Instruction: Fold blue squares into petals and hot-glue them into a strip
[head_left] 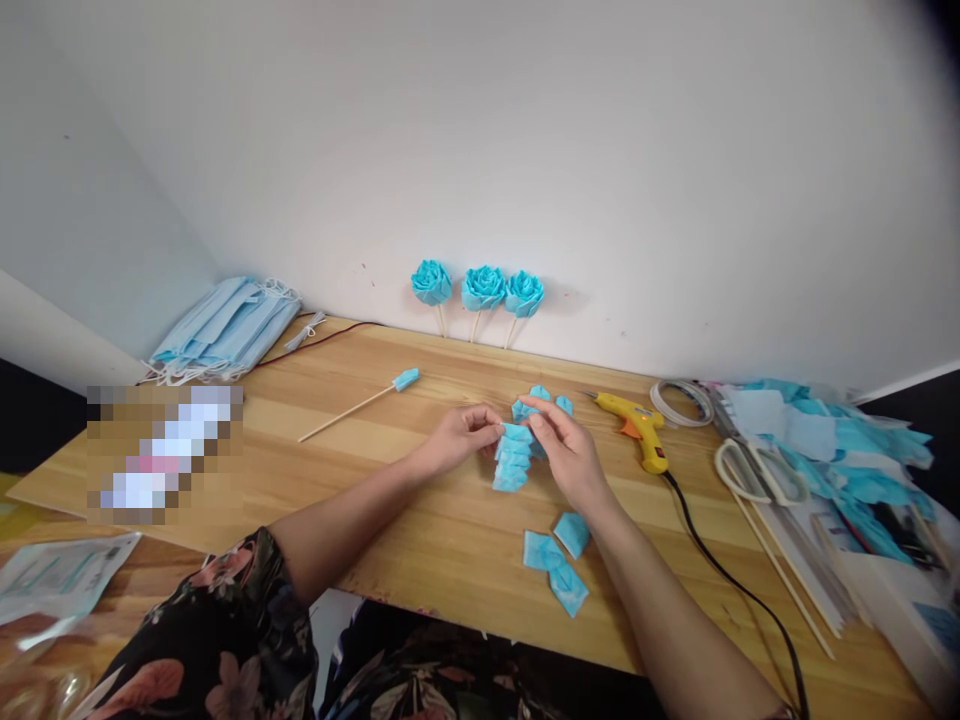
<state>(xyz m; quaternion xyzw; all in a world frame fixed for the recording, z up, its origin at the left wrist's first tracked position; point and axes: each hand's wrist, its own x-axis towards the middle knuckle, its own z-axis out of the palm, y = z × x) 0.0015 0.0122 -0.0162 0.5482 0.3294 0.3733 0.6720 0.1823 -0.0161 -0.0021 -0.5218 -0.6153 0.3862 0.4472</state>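
A wooden bench (420, 520) carries loose folded blue pieces (556, 558) nearest the person. Beyond them, the left hand (454, 440) and right hand (564, 448) each pinch a strip of folded blue petals (513, 458) (grip closed on it). Farther off lie a yellow glue gun (639, 424) and a blue-tipped skewer (361, 402); three blue roses (480, 290) stand against the white wall.

I see bright turquoise folded pieces (514, 458) on a light, honey-coloured wood-grain bench (420, 520), and three roses (480, 288) in the same turquoise against the white wall (525, 150). The glue gun (637, 425) is yellow with an orange trigger and a black cord (735, 590). The masks (225, 330) are pale blue; my sleeve (217, 630) is black with pink flowers.
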